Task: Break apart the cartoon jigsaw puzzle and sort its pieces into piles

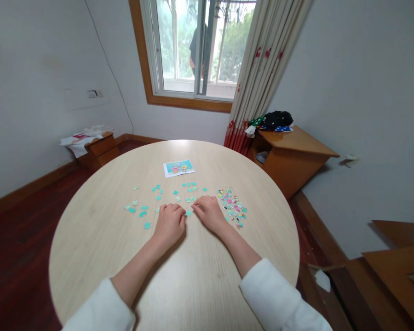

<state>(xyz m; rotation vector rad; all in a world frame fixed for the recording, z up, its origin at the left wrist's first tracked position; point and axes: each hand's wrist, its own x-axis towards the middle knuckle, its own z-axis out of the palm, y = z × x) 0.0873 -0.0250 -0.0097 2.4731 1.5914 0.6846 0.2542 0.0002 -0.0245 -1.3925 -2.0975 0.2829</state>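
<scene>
Both hands rest on a round pale wooden table (100,239). My left hand (169,222) lies knuckles up with its fingers curled under. My right hand (210,212) is beside it, fingers bent and pressed together. Between their fingertips sits a turquoise puzzle piece (188,213), touched by both hands. Several more turquoise pieces (158,187) are scattered beyond and left of the hands. A heap of multicoloured pieces (233,205) lies just right of my right hand. A small picture card (178,168) lies farther back.
A wooden cabinet (291,158) with dark clothes on top stands at the right by a striped curtain (262,69). A low wooden stand (101,148) with papers sits at the left wall. A window (200,46) is straight ahead. The floor is dark red wood.
</scene>
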